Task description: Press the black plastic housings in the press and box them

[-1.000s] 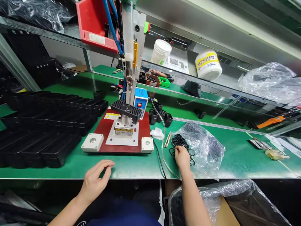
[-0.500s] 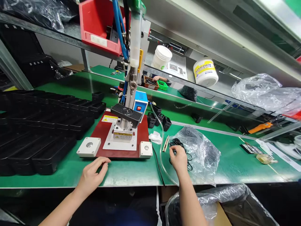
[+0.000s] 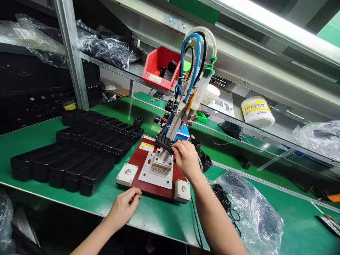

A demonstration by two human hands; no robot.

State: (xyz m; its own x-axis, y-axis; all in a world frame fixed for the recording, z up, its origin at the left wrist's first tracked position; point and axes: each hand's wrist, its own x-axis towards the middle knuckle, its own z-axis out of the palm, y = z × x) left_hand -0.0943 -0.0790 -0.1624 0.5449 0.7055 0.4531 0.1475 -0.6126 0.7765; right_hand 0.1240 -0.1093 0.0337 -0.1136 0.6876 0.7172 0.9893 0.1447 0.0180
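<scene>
A small press [image 3: 183, 106] with blue and black hoses stands on a red base plate [image 3: 138, 166] on the green bench. A black ribbed part [image 3: 164, 142] sits on its fixture. My right hand [image 3: 186, 159] is over the right end of that part, fingers pinched together; what they hold is too small to name. My left hand [image 3: 124, 207] rests on the bench just in front of the base plate, fingers loosely curled and holding nothing, near the left white button block [image 3: 127, 174].
Rows of black trays [image 3: 77, 156] fill the bench at left. A clear bag of black rubber rings [image 3: 244, 209] lies at right. A red bin [image 3: 159, 69] and white tubs [image 3: 256, 111] sit on the shelf behind. A second white button block [image 3: 182, 191] sits at the plate's right corner.
My right hand left the bag of rings and moved up to the black part on the press fixture. The view swung left and up. My left hand stayed by the plate's front edge.
</scene>
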